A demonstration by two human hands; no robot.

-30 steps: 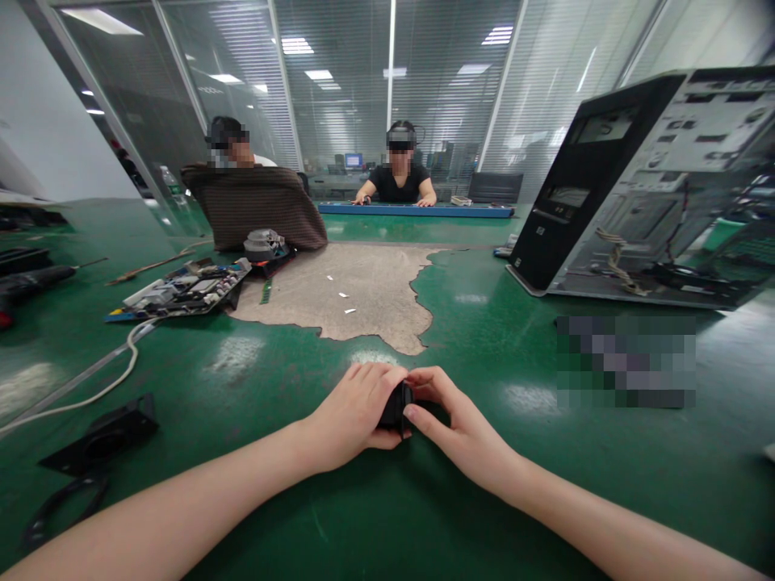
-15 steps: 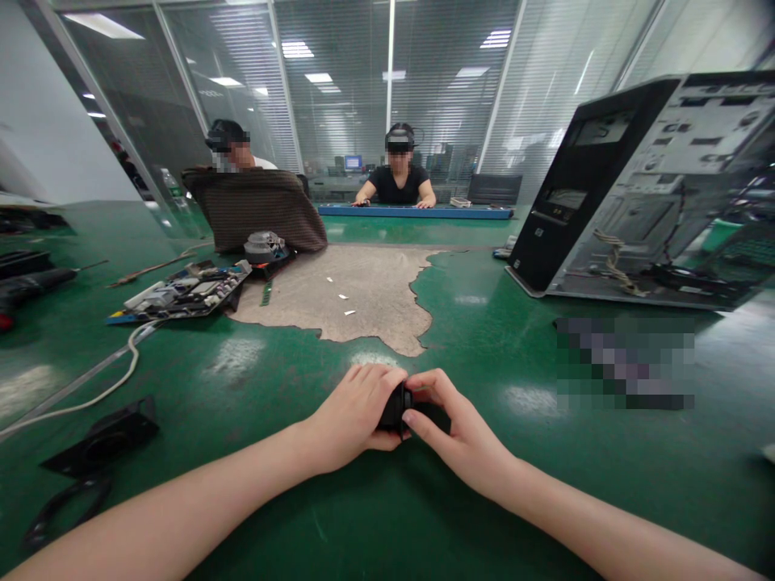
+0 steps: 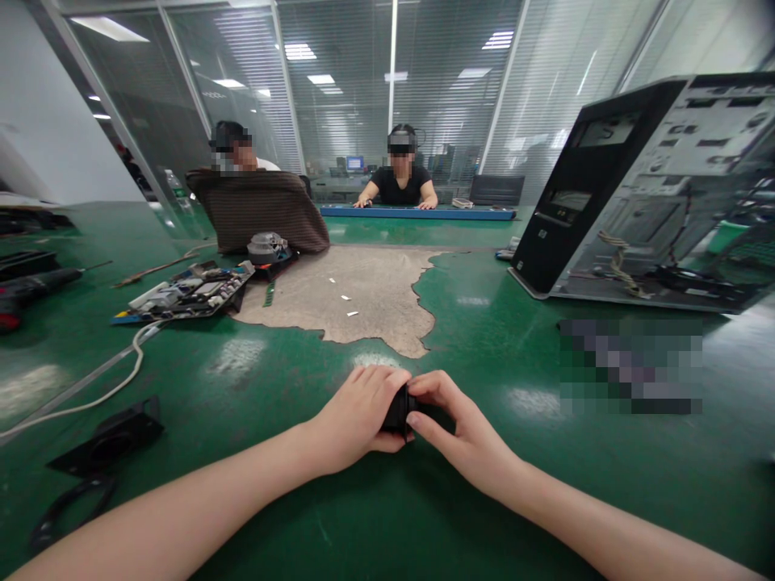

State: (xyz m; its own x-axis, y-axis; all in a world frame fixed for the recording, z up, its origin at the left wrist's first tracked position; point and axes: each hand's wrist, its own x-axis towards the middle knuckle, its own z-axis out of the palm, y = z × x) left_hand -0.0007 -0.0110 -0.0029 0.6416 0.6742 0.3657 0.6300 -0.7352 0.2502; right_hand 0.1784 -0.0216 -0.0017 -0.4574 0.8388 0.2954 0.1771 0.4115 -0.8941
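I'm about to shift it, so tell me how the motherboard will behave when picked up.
The motherboard is probably stiff: its sheet shows no obvious sag. It's likely fragile, as exposed components crowd its top, and perhaps light for its size, being thin.

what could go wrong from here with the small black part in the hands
The black part might slip: the left hand wraps one side, but the right hand seems to meet the other end only with its digits. 
Both hands cover much of it, so damage or a pinch could go unseen. 
The left forearm appears close to the black loop, so a sideways sweep may knock it.
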